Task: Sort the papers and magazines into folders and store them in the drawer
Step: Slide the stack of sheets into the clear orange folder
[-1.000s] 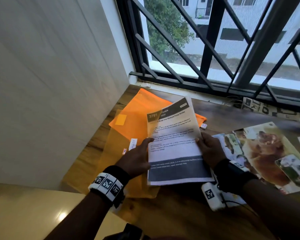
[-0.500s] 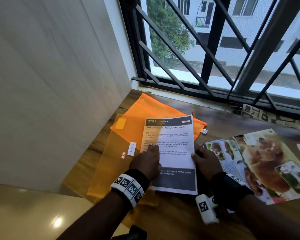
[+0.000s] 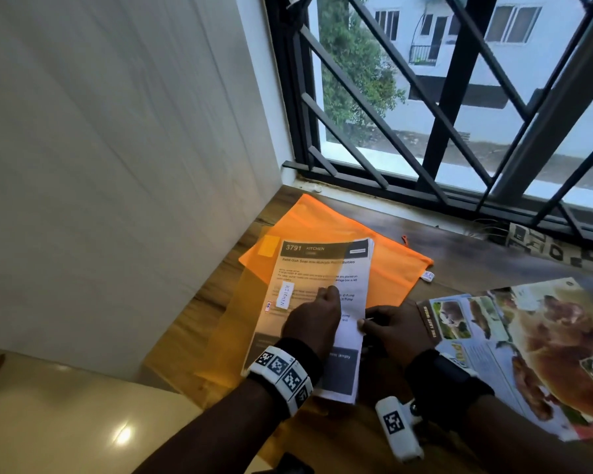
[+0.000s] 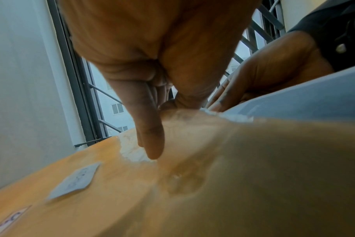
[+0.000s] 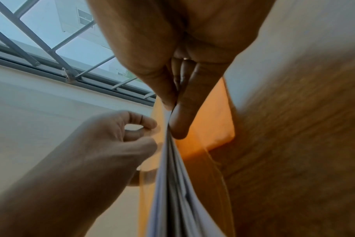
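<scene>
A stack of white papers (image 3: 355, 278) headed "3791 KITCHEN" lies on the wooden table, its left half under the see-through cover of an amber folder (image 3: 243, 302) labelled "KITCHEN". My left hand (image 3: 326, 297) pinches the cover's edge over the sheets; in the left wrist view the left hand (image 4: 166, 128) has its index tip down on the folder (image 4: 91, 200). My right hand (image 3: 363, 325) pinches the papers' right edge. In the right wrist view the right hand (image 5: 172, 115) holds the paper stack (image 5: 172, 200) between thumb and fingers. A second, opaque orange folder (image 3: 322, 220) lies beneath.
Open animal magazines (image 3: 528, 336) are spread on the table to the right. A white wall (image 3: 117, 165) stands close on the left, and a barred window (image 3: 459, 114) runs along the back. A patterned sheet (image 3: 555, 248) lies by the sill. The table's front-left edge (image 3: 172, 378) drops to the floor.
The papers, held up a second ago, were laid down and slid left under the folder's cover. My left hand moved from the sheet's top to the cover's edge.
</scene>
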A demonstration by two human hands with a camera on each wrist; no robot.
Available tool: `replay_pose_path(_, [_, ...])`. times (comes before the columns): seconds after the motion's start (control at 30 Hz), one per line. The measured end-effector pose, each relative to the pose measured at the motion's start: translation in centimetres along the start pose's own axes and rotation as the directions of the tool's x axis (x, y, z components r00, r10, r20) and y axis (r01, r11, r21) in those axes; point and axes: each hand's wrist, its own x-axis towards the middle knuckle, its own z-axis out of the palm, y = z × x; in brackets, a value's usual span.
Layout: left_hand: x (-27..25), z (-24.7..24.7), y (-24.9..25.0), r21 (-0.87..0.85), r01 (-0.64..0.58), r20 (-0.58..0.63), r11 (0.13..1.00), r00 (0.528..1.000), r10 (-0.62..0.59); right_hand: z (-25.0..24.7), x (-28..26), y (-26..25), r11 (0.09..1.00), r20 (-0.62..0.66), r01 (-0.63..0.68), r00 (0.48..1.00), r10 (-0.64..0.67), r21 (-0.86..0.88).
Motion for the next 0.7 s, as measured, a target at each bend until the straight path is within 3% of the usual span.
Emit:
replay_pose_path(0.17, [-0.2, -0.5, 0.4, 0.012, -0.02, 0.009, 1.0, 1.0, 0.02, 2.3, -0.5, -1.1, 0.998, -0.02, -0.016, 1.0, 0.017, 0.067])
replay_pose_path(0.37, [-0.3, -0.9, 0.7, -0.134, -0.078, 0.02, 0.988, 0.997, 0.081, 2.7, 0.5, -1.1, 0.999, 0.001, -0.024, 1.0, 0.024, 0.041])
replay_pose_path(0.7, [-0.1, 0.1, 1.2, -0.201, -0.13, -0.015, 0.971, 0.992, 0.129, 2.6, 1.4, -1.6, 0.969, 0.012, 0.014, 1.0, -0.012, -0.245])
